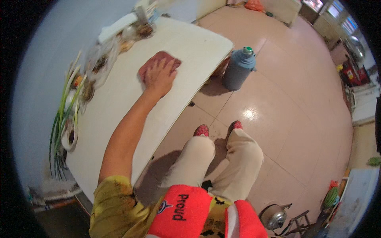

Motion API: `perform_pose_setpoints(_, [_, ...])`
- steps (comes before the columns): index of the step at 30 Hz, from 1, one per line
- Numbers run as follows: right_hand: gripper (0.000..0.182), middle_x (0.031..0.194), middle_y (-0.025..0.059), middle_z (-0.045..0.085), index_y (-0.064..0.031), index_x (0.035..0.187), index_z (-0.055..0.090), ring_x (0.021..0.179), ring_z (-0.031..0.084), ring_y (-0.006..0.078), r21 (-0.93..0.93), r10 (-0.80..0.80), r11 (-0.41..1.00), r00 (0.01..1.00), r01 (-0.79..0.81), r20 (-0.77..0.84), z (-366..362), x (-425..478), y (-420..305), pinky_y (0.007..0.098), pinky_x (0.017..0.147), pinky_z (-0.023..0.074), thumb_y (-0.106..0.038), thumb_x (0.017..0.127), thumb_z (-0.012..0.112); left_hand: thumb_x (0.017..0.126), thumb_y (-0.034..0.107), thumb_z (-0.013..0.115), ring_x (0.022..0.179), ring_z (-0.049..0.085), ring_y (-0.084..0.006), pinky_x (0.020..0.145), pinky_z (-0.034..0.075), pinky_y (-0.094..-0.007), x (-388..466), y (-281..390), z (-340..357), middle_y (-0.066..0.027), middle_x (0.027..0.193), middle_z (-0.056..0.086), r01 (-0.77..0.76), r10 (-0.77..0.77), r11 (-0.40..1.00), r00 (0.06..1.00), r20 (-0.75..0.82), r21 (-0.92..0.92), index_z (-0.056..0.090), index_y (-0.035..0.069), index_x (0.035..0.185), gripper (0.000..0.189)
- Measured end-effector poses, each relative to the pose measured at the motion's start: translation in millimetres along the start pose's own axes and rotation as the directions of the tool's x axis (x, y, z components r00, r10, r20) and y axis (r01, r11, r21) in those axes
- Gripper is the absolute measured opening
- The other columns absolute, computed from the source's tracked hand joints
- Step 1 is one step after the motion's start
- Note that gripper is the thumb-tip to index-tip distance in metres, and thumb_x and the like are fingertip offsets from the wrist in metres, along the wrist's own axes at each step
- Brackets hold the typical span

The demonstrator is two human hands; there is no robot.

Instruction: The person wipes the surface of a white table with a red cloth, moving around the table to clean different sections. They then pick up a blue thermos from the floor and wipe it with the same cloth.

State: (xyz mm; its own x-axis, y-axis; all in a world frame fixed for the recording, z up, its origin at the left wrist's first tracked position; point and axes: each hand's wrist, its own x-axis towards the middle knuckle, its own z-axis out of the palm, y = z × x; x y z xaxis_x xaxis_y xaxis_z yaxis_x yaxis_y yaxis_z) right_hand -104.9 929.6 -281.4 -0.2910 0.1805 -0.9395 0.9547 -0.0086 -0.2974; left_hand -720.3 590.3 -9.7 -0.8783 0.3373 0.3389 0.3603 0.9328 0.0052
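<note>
My left hand (160, 76) lies palm down on a folded reddish-brown cloth (148, 65), fingers spread over it. It holds the cloth against the white tabletop (119, 98). My left arm reaches across the table from the lower left. My right hand is out of view.
Along the wall edge lie green onions (62, 110), a small white dish (70, 136) with dark contents and several plastic bags (101, 62). A blue-grey thermos flask (239, 70) with a green top stands on the tiled floor (285, 98) beside the table. A metal kettle (273, 217) sits lower right.
</note>
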Motion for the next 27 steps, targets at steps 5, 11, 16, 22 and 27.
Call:
perform_pose_setpoints(5, [0.025,0.078,0.0058,0.064,-0.0052,0.097,0.066,0.064,0.058,0.0153,-0.012,-0.005,1.0,1.0,0.005,-0.028,-11,40,-66,0.03,0.057,0.0476,-0.027,0.095,0.054,0.093,0.031,0.054,0.127,0.047,-0.0283,0.107,0.036,-0.0409,69,-68,22,-0.0102,0.137,0.052,-0.014,0.023,0.988,0.998,-0.054,0.154,0.053,0.013,0.133,0.044])
perform_pose_setpoints(11, [0.024,0.077,0.0057,0.064,-0.0053,0.097,0.065,0.063,0.058,0.0156,0.014,-0.281,0.957,0.939,0.29,-0.199,-64,163,-284,0.03,0.056,0.0475,-0.027,0.095,0.054,0.089,0.02,0.055,0.125,0.049,-0.0303,0.106,0.037,-0.0408,118,-70,28,-0.0115,0.135,0.054,-0.145,0.143,0.989,0.988,0.051,0.04,0.053,0.013,0.134,0.045])
perform_pose_setpoints(16, [0.024,0.076,0.0057,0.064,-0.0054,0.098,0.065,0.062,0.058,0.0159,0.013,-0.474,0.867,0.831,0.499,-0.29,-97,269,-508,0.0299,0.055,0.0475,-0.026,0.095,0.054,0.098,0.021,0.046,0.137,0.036,-0.0276,0.113,0.029,-0.0416,130,-53,29,-0.013,0.147,0.041,0.075,-0.055,0.989,0.987,0.151,-0.127,0.044,0.01,0.141,0.044])
perform_pose_setpoints(22, [0.023,0.075,0.0057,0.064,-0.0055,0.099,0.065,0.061,0.058,0.0162,-0.026,-0.461,0.88,0.842,0.473,-0.28,-111,348,-676,0.0298,0.054,0.0474,-0.025,0.095,0.054,0.098,0.036,0.045,0.136,0.036,-0.0314,0.113,0.026,-0.0456,119,-20,26,-0.0136,0.146,0.041,0.227,-0.215,0.97,0.969,0.121,-0.088,0.05,0.008,0.137,0.048])
perform_pose_setpoints(27, [0.022,0.074,0.0056,0.063,-0.0056,0.099,0.065,0.06,0.058,0.0164,-0.031,-0.419,0.907,0.891,0.421,-0.174,-117,341,-664,0.0298,0.053,0.0473,-0.025,0.094,0.054,0.1,0.032,0.041,0.141,0.028,-0.0329,0.115,0.023,-0.0467,122,-2,19,-0.016,0.15,0.035,0.238,-0.233,0.971,0.963,0.136,-0.025,0.045,0.01,0.141,0.047])
